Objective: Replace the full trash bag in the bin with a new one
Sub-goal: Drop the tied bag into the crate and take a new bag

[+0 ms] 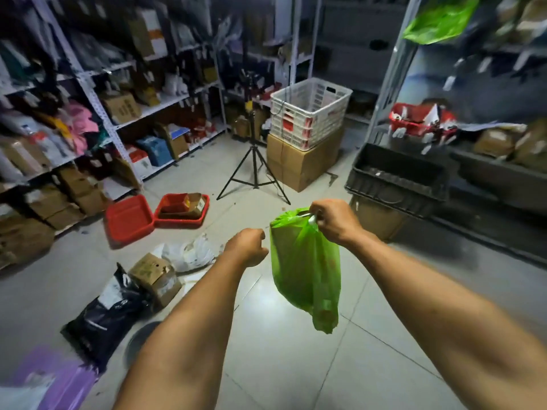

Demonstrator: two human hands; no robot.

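Observation:
A green trash bag (305,270) hangs in the air above the tiled floor, its neck gathered at the top. My right hand (333,221) grips the gathered neck and a white drawstring there, carrying the bag. My left hand (248,246) is curled into a fist just left of the bag's top, a small gap away from it; whether it pinches a string I cannot tell. A dark round shape (142,340) at the lower left, partly behind my left forearm, may be the bin. Another green bag (441,19) hangs from the shelf at the upper right.
Shelves packed with boxes line the left side (88,113) and right side (488,143). On the floor lie two red trays (130,220), a cardboard box (155,275), a black parcel (109,312), white bags (189,253). A tripod (254,170), a white crate (310,110) on a carton and a black crate (396,179) stand ahead.

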